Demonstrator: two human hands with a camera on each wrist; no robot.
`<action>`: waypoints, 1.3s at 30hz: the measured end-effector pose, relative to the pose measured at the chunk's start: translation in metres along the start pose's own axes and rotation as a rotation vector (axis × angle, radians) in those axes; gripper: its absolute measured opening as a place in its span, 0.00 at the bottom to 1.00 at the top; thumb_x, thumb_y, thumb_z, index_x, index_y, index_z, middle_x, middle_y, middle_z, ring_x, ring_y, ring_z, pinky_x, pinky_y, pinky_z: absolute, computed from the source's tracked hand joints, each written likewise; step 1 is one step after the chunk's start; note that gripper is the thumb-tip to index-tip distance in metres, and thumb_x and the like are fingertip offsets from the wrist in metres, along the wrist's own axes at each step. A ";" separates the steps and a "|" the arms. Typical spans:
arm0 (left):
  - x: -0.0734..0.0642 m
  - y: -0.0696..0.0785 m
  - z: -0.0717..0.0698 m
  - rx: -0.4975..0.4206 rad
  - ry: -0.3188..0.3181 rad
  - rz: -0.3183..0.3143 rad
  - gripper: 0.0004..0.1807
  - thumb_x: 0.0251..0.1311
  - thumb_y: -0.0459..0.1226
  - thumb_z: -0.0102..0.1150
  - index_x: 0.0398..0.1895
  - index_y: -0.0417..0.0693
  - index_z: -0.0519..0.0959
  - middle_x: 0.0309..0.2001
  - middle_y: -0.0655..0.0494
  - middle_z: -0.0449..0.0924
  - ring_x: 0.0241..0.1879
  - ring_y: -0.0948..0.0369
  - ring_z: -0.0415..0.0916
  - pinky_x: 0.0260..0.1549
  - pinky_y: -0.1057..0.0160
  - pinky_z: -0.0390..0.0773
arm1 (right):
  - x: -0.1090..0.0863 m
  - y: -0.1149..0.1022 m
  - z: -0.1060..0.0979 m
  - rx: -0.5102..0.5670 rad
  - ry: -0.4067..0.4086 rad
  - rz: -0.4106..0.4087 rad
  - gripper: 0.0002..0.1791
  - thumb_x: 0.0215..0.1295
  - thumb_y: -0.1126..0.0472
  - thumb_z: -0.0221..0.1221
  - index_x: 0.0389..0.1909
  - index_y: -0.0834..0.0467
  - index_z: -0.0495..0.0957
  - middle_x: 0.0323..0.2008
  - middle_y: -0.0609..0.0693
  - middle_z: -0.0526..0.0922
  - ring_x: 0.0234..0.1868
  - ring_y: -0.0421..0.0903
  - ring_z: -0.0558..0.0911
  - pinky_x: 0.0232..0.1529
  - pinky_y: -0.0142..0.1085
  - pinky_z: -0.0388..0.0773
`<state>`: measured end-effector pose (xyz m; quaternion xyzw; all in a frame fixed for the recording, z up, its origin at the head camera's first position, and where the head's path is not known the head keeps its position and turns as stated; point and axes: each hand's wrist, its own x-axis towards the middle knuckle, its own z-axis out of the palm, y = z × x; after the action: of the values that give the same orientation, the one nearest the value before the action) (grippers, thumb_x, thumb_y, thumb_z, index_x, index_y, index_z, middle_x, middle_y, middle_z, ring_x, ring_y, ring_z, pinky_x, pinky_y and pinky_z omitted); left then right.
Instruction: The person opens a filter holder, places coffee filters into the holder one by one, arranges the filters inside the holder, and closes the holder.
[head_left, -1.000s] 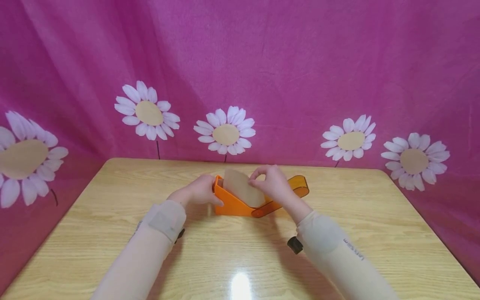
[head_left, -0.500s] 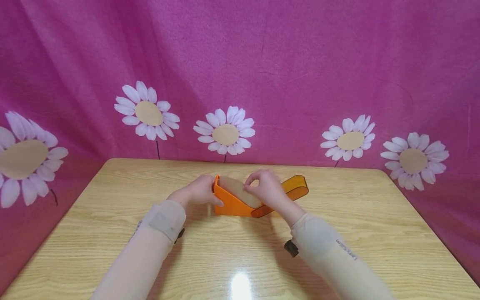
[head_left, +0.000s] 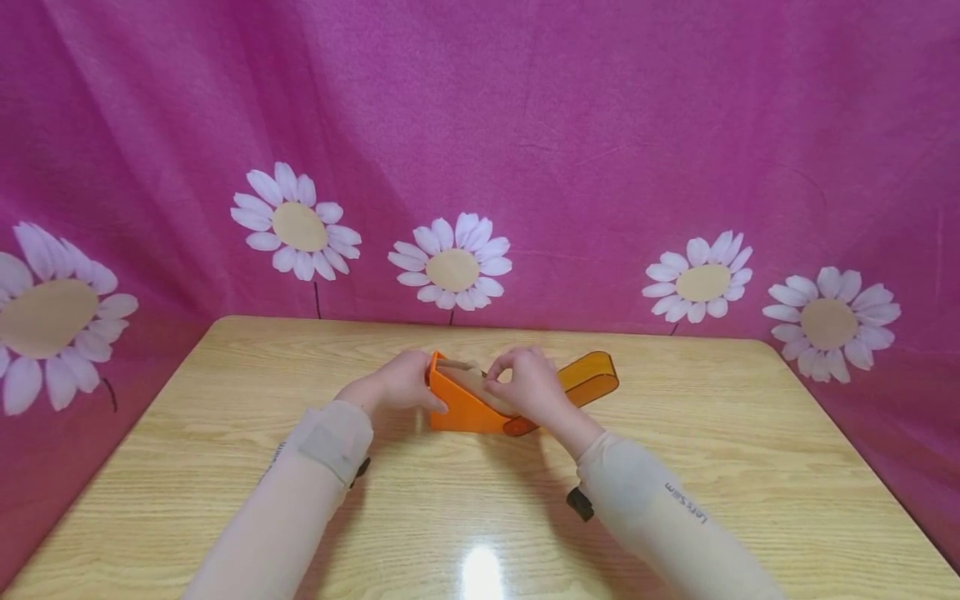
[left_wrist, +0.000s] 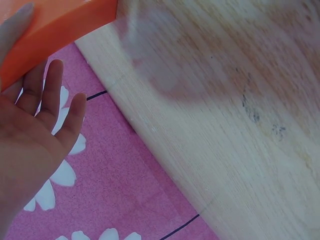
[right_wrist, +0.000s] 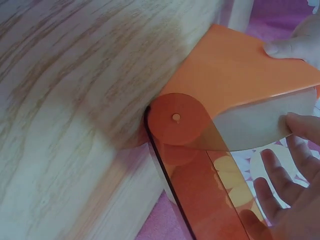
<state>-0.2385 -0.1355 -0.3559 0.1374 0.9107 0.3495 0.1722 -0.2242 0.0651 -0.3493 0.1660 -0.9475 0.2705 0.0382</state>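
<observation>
An orange box with a sloped open top stands on the table. Its see-through orange lid is swung out to the right on a round pivot. My left hand grips the box's left end, thumb on the near side; the left wrist view shows the other fingers under or behind the box. Inside the box sits tan paper with a curved edge, like a coffee filter. Thumb and forefinger of my right hand pinch its upper edge. Its lower part is hidden by the box wall.
The wooden table reaches toward me, with its back edge just behind the box. A pink curtain printed with white daisies hangs behind and at both sides.
The paper stood up above the box and has sunk down into it. My right hand has moved slightly left and down with it. My left hand stays on the box.
</observation>
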 end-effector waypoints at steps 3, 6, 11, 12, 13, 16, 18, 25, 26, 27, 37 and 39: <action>0.001 0.000 0.001 -0.003 -0.001 0.000 0.19 0.47 0.33 0.69 0.45 0.44 0.78 0.39 0.56 0.81 0.38 0.59 0.73 0.51 0.59 0.74 | 0.000 0.001 0.001 -0.001 0.002 -0.005 0.05 0.53 0.59 0.64 0.20 0.51 0.83 0.37 0.51 0.82 0.49 0.54 0.72 0.49 0.49 0.65; 0.000 0.002 0.001 -0.005 -0.003 0.003 0.19 0.47 0.33 0.69 0.45 0.44 0.78 0.39 0.55 0.81 0.37 0.59 0.74 0.50 0.59 0.75 | -0.001 0.002 0.002 -0.006 0.006 -0.011 0.05 0.52 0.59 0.64 0.20 0.51 0.82 0.35 0.50 0.82 0.46 0.53 0.72 0.48 0.48 0.66; -0.001 0.005 0.001 0.006 -0.002 0.009 0.18 0.47 0.33 0.70 0.44 0.45 0.79 0.38 0.56 0.81 0.37 0.59 0.73 0.50 0.59 0.75 | -0.001 0.002 0.001 -0.013 0.011 -0.009 0.05 0.52 0.60 0.64 0.20 0.51 0.82 0.35 0.50 0.82 0.46 0.53 0.72 0.49 0.47 0.68; -0.001 0.005 0.001 0.009 -0.002 0.010 0.18 0.47 0.33 0.70 0.44 0.45 0.79 0.38 0.56 0.81 0.37 0.60 0.73 0.50 0.59 0.75 | 0.000 0.002 0.001 -0.014 0.010 -0.009 0.05 0.52 0.60 0.64 0.20 0.52 0.82 0.35 0.51 0.82 0.46 0.53 0.73 0.49 0.47 0.68; -0.001 0.006 0.001 0.011 -0.001 0.011 0.18 0.47 0.33 0.70 0.44 0.45 0.79 0.38 0.56 0.81 0.37 0.59 0.73 0.50 0.59 0.75 | 0.000 0.002 0.000 -0.012 0.005 -0.006 0.05 0.53 0.60 0.64 0.20 0.52 0.82 0.35 0.51 0.82 0.47 0.53 0.72 0.50 0.47 0.68; 0.000 0.005 0.002 0.013 -0.002 0.008 0.18 0.47 0.34 0.70 0.44 0.45 0.79 0.38 0.56 0.81 0.37 0.59 0.73 0.50 0.59 0.74 | -0.001 0.002 -0.004 0.004 -0.019 0.000 0.05 0.53 0.58 0.64 0.21 0.52 0.83 0.37 0.51 0.82 0.48 0.53 0.73 0.53 0.47 0.68; 0.000 0.005 0.002 0.010 -0.004 0.006 0.18 0.47 0.34 0.70 0.44 0.46 0.79 0.38 0.57 0.81 0.37 0.59 0.73 0.50 0.59 0.74 | -0.002 0.003 -0.010 0.024 -0.051 0.011 0.05 0.54 0.57 0.64 0.25 0.54 0.83 0.38 0.51 0.83 0.49 0.54 0.75 0.54 0.47 0.69; -0.001 0.005 0.002 0.004 -0.006 0.010 0.17 0.47 0.33 0.70 0.43 0.45 0.79 0.38 0.57 0.81 0.37 0.60 0.73 0.50 0.59 0.74 | -0.006 0.016 -0.057 -0.035 -0.216 -0.003 0.19 0.57 0.51 0.62 0.44 0.59 0.79 0.48 0.56 0.81 0.53 0.54 0.77 0.54 0.48 0.72; -0.002 0.005 0.002 0.002 -0.003 0.011 0.17 0.47 0.33 0.70 0.43 0.45 0.79 0.38 0.57 0.81 0.37 0.60 0.73 0.50 0.59 0.74 | -0.007 0.019 -0.065 -0.060 -0.231 -0.016 0.21 0.57 0.51 0.62 0.46 0.60 0.78 0.49 0.57 0.81 0.53 0.55 0.77 0.55 0.48 0.72; -0.002 0.005 0.002 0.001 -0.002 0.011 0.17 0.47 0.32 0.70 0.43 0.45 0.79 0.38 0.57 0.81 0.37 0.60 0.73 0.50 0.59 0.74 | -0.009 0.023 -0.073 -0.089 -0.244 -0.031 0.22 0.56 0.51 0.62 0.47 0.60 0.78 0.49 0.57 0.80 0.53 0.56 0.77 0.55 0.49 0.72; -0.001 -0.001 0.003 -0.001 0.004 0.019 0.19 0.47 0.34 0.70 0.45 0.46 0.79 0.40 0.57 0.81 0.38 0.60 0.73 0.51 0.59 0.74 | -0.021 0.065 -0.115 -0.099 -0.338 -0.047 0.25 0.49 0.66 0.66 0.49 0.69 0.73 0.41 0.60 0.79 0.42 0.53 0.77 0.49 0.48 0.74; -0.001 -0.002 0.003 0.002 0.003 0.023 0.19 0.47 0.34 0.70 0.45 0.45 0.79 0.40 0.57 0.81 0.37 0.60 0.73 0.51 0.59 0.74 | -0.022 0.070 -0.116 -0.074 -0.337 -0.047 0.23 0.49 0.67 0.66 0.48 0.69 0.73 0.39 0.59 0.79 0.40 0.51 0.77 0.47 0.47 0.75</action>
<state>-0.2362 -0.1355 -0.3595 0.1474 0.9097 0.3506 0.1667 -0.2292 0.1883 -0.2886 0.2297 -0.9457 0.2027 -0.1089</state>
